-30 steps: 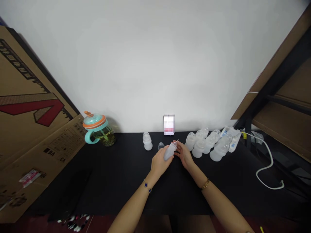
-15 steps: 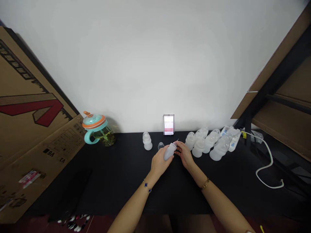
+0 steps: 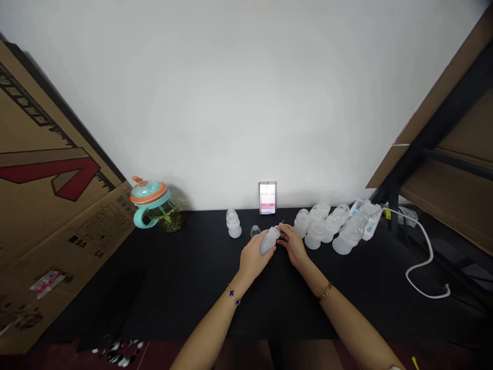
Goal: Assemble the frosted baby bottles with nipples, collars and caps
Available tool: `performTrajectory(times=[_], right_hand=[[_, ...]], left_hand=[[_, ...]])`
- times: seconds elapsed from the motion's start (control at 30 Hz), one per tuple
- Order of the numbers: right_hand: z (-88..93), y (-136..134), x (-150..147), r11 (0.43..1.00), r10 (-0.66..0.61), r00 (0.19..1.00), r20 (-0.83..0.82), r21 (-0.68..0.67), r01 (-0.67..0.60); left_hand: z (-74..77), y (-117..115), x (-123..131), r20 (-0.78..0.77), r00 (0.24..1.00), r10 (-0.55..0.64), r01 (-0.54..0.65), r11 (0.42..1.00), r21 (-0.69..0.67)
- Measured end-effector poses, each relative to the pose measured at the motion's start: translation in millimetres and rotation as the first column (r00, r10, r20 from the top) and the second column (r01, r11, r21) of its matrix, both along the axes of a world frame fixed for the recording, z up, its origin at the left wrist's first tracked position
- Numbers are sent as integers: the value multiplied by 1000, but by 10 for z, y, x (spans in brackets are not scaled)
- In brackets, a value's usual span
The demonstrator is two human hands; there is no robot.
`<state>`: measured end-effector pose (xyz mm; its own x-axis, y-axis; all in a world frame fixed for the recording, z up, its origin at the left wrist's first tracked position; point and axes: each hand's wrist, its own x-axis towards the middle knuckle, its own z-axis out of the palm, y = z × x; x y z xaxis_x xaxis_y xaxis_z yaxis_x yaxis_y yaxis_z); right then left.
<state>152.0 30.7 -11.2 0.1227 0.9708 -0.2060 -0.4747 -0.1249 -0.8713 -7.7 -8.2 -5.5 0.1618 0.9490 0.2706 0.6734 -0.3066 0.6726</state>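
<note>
My left hand point(image 3: 253, 253) is closed around a frosted white baby bottle point(image 3: 269, 240), tilted with its top to the upper right. The fingers of my right hand point(image 3: 292, 243) are pinched together at the bottle's top. A thin pale tip sticks up there, too small to name. A clear dome cap point(image 3: 254, 230) lies on the table just beyond my left hand. Another baby bottle point(image 3: 233, 225), upright with a clear cap, is farther left. To the right of my right hand, several similar capped bottles point(image 3: 316, 234) stand close together.
A black table point(image 3: 185, 288) meets a white wall. A phone point(image 3: 267, 198) with a lit screen leans there. At left are a teal-lidded jug point(image 3: 154, 205) and a large cardboard box point(image 3: 57, 216). A white power strip point(image 3: 372, 218) and white cable point(image 3: 419, 262) lie at right.
</note>
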Motion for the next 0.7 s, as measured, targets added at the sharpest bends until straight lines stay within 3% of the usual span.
performTrajectory(times=[0.7], right_hand=[[-21, 9, 11, 1000, 8, 1000, -1, -4, -8]], left_hand=[[-44, 20, -6, 30, 999, -11, 10, 1000, 11]])
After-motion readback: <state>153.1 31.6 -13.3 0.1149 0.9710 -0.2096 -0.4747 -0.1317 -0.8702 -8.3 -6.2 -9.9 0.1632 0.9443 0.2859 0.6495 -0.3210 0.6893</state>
